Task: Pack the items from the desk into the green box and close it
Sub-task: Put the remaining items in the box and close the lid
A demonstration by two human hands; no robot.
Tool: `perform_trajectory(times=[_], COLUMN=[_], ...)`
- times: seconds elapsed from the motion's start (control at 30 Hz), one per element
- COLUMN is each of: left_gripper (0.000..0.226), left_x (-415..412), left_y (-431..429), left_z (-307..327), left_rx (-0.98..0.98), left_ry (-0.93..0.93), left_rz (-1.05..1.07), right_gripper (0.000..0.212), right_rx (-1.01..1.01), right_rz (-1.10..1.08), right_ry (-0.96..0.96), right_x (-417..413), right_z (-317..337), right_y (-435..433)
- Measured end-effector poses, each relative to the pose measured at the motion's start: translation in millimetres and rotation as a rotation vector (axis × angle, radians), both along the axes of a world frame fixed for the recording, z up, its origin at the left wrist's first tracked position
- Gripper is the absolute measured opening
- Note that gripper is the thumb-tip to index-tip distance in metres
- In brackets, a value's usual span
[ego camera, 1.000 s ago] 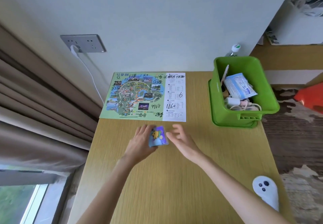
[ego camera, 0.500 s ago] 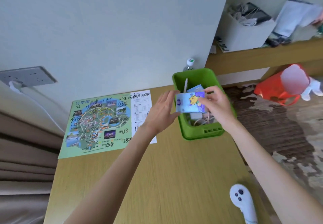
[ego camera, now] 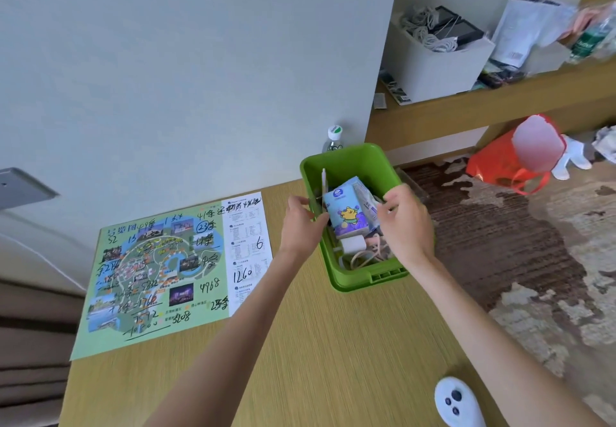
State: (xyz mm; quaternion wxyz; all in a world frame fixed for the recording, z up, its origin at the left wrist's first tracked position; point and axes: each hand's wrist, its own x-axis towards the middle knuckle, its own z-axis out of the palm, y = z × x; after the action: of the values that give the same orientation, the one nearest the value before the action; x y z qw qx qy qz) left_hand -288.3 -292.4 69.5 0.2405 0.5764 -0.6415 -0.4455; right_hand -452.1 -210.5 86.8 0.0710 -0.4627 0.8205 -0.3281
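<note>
The green box (ego camera: 350, 281) stands open at the desk's right edge. A light blue tissue pack (ego camera: 346, 209) with a cartoon bear is tilted upright inside it, above a white charger (ego camera: 352, 244) and coiled cables (ego camera: 366, 256). A white pen (ego camera: 323, 183) leans against the box's left wall. My left hand (ego camera: 300, 226) reaches over the left rim and presses the pack's left edge. My right hand (ego camera: 405, 223) curls in from the right and holds the pack's other side beside a clear packet (ego camera: 366, 201). A green map leaflet (ego camera: 166, 270) lies flat on the desk.
A white controller (ego camera: 455, 401) lies near the desk's front right corner. A water bottle (ego camera: 333, 138) stands behind the box against the wall. A red bag (ego camera: 513, 163) sits on the patterned carpet to the right. A shelf with a white bin (ego camera: 436, 59) is above.
Both hands lifted the tissue pack off the middle of the desk, carried it right to the green box and lowered it in among the contents. My view swung right.
</note>
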Motion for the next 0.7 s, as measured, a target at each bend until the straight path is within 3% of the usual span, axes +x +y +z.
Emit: perform_trajectory(times=[0.07,0.13,0.23,0.47,0.7], left_gripper=[0.039,0.036,0.033,0.023,0.026], left_x=[-1.8,-4.1,-5.4,0.4,55.3], left_y=[-0.4,0.3,2.9,11.4,23.4], left_z=[-1.6,-2.1,0.1,13.4,44.8], left_rx=[0.073,0.068,0.048,0.026,-0.024], left_ry=[0.042,0.048,0.042,0.048,0.091], left_rz=[0.003,0.002,0.001,-0.013,0.046], right_gripper=[0.017,0.026,0.033,0.035,0.025], right_rx=[-0.081,0.015,0.247,0.347,0.195], right_rz=[-0.031,-0.035,-0.020,0.025,0.101], right_ry=[0.212,0.267,0.149,0.133,0.061], right_x=[-12.6,-25.8,-33.9,-36.3,2.7], right_z=[8.3,10.6,3.7,10.6,32.7], right_y=[1.9,1.4,-1.1,-5.5,11.1])
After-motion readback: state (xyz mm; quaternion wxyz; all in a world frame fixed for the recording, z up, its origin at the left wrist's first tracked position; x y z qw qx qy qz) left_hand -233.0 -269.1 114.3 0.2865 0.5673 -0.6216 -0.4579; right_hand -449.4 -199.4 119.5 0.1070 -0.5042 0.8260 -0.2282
